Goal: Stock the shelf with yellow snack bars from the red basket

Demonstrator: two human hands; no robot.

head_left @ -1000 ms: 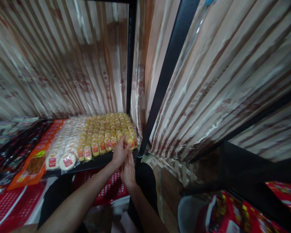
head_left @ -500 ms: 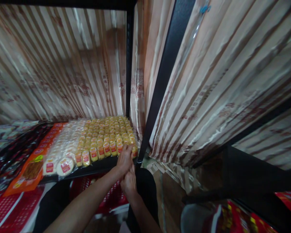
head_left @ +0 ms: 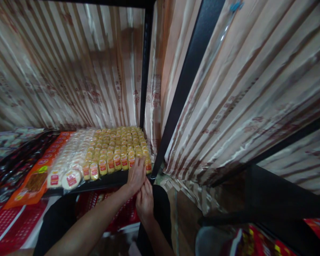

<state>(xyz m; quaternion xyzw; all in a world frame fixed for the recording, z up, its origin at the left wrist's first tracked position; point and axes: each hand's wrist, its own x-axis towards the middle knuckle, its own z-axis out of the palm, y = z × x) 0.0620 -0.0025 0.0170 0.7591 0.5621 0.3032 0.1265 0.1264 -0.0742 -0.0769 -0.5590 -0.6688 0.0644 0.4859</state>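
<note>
Rows of small yellow snack packs [head_left: 110, 164] with red labels stand on a black shelf [head_left: 104, 183]. My left hand [head_left: 136, 176] reaches over the front row near its right end, fingers stretched forward with the tips on the packs. It covers part of that row; no pack shows clearly in it. Just below and to the right is my right hand [head_left: 144, 201], its fingers extended close together. Its fingertips meet the left hand by the shelf edge, and I see nothing in it.
Left of the yellow packs lie clear-wrapped white round packs [head_left: 71, 179], an orange snack bag [head_left: 33, 183] and dark packages [head_left: 18, 156]. A red basket [head_left: 124, 213] sits below the shelf. A black post [head_left: 173, 106] rises on the right, before a pleated curtain [head_left: 224, 99].
The view has shifted slightly. My right hand's fingers are more stretched out and show more plainly beside the left hand. My left hand stays at the same packs.
</note>
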